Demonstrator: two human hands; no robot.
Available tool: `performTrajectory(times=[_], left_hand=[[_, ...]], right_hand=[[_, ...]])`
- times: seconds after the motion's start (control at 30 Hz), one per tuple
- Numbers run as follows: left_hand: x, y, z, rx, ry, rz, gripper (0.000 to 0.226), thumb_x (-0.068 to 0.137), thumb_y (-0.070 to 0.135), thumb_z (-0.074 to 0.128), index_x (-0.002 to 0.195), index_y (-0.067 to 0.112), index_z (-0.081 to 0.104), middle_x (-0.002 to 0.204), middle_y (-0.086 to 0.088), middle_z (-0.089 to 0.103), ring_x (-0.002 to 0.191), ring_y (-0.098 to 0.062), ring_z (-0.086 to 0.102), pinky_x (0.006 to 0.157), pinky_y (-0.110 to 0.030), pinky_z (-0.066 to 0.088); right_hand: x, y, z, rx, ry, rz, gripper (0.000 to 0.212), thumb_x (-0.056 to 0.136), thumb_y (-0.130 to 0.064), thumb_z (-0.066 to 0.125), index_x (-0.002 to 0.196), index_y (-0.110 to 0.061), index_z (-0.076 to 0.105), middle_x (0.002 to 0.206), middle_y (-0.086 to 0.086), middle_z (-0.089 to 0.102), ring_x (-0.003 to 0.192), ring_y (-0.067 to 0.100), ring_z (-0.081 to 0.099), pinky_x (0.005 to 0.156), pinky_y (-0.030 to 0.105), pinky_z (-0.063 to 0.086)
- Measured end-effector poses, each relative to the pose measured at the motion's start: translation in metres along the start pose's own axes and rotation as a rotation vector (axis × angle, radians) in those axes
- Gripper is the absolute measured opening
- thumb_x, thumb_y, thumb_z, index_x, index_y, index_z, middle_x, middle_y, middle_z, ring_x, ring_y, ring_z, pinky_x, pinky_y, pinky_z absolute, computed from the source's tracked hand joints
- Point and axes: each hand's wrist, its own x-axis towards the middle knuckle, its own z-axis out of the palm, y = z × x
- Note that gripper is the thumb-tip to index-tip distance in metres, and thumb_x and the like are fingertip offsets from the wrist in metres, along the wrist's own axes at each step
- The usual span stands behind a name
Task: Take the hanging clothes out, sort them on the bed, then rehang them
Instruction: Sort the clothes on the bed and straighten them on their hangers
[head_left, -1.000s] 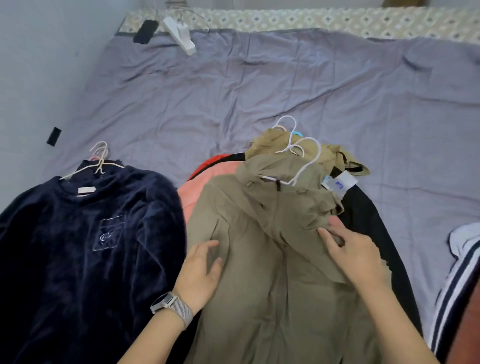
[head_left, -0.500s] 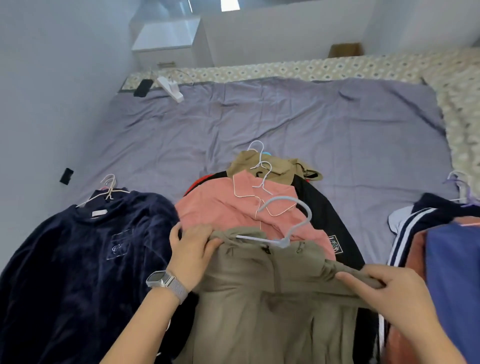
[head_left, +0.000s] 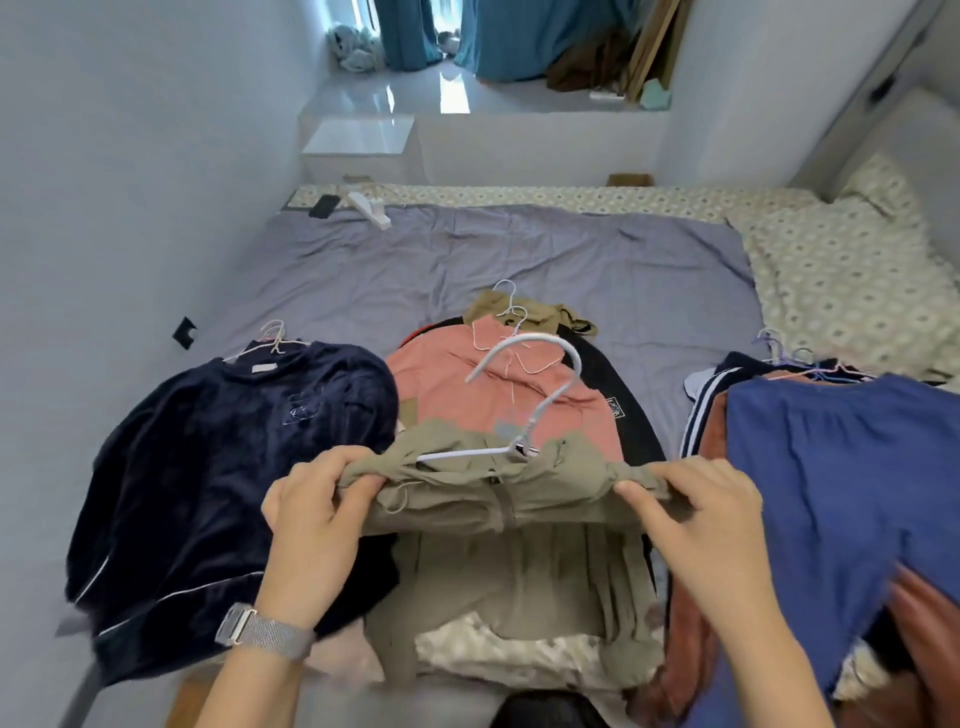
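An olive garment (head_left: 511, 525) on a white hanger (head_left: 540, 395) hangs lifted off the bed. My left hand (head_left: 311, 512) grips its left shoulder and my right hand (head_left: 696, 512) grips its right shoulder. Behind it on the purple bedsheet (head_left: 467, 260) lies a middle pile: a salmon-pink top (head_left: 467, 384) over a black garment (head_left: 618, 405) and another olive piece (head_left: 491, 306), each with a hanger. A dark navy velvet top (head_left: 208, 467) lies at the left on its hanger. At the right a blue garment (head_left: 852, 493) covers a rust one (head_left: 711, 441) and a striped navy one (head_left: 701, 395).
A white power strip (head_left: 371, 208) and a black phone (head_left: 323, 206) lie at the bed's far left corner. A patterned pillow or quilt (head_left: 852, 280) fills the right far side. The left wall runs close along the bed. A raised tiled ledge (head_left: 467, 98) with teal curtains (head_left: 519, 31) sits beyond.
Both hands took hold of the olive garment's shoulders and lifted it toward me off the middle pile, uncovering the pink top. The view tilted up, showing the right pile and the ledge.
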Motion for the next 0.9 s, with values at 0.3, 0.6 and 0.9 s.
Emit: performTrajectory(times=[0.3, 0.6, 0.9], left_hand=[[-0.125, 0.013, -0.134, -0.079, 0.184, -0.021, 0.019, 0.077, 0.053, 0.043, 0.083, 0.044, 0.059, 0.085, 0.022, 0.062, 0.086, -0.017, 0.055, 0.093, -0.059, 0.039], [-0.147, 0.027, -0.172, -0.005, 0.307, -0.046, 0.021, 0.081, 0.045, 0.041, 0.084, 0.040, 0.061, 0.085, 0.023, 0.065, 0.092, 0.000, 0.054, 0.103, -0.045, 0.029], [-0.186, -0.004, -0.224, 0.250, 0.363, -0.148, 0.019, 0.094, 0.035, 0.041, 0.087, 0.037, 0.058, 0.090, 0.015, 0.061, 0.096, -0.012, 0.052, 0.094, -0.035, 0.024]], right_hand=[[-0.083, -0.137, -0.057, 0.026, 0.129, -0.108, 0.044, 0.072, -0.061, 0.060, 0.062, -0.018, 0.066, 0.065, -0.006, 0.061, 0.071, 0.019, 0.052, 0.077, 0.038, 0.037], [-0.080, -0.178, -0.076, 0.084, 0.041, -0.186, 0.034, 0.068, -0.053, 0.055, 0.065, -0.021, 0.067, 0.065, -0.009, 0.063, 0.068, 0.013, 0.054, 0.073, 0.037, 0.044], [-0.094, -0.225, -0.019, 0.291, -0.204, -0.355, 0.026, 0.076, -0.048, 0.054, 0.070, -0.027, 0.070, 0.065, -0.013, 0.065, 0.066, 0.008, 0.059, 0.064, 0.030, 0.047]])
